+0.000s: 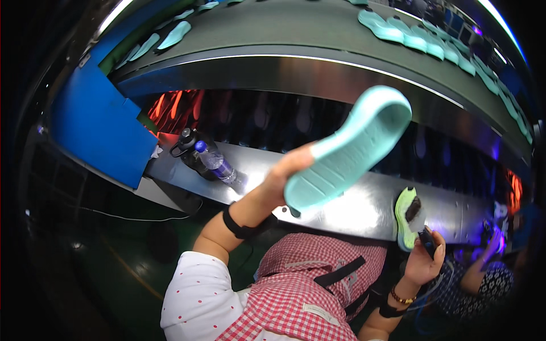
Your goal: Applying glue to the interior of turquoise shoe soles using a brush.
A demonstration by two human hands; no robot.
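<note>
My left hand [283, 175] grips a mint-green shoe sole [355, 148] by its edge, its hollow ribbed side showing. The sole is raised in front of the metal ledge, and most of the fingers are behind it. Lower right, my right hand [422, 262] is closed round a small black object [426, 241] whose kind I cannot make out. Just beyond that hand is a yellow-green shoe sole [404, 219], with a dark brown patch and a greyish piece over it.
On the metal ledge [341, 213] stand a clear bottle with a blue cap [219, 165] and a dark handled bottle [190, 145]. Mint soles [406, 37] line the conveyor belt [278, 28] above. Red light glows beneath it. A blue panel [94, 119] stands left; another person's arm [478, 267] is at right.
</note>
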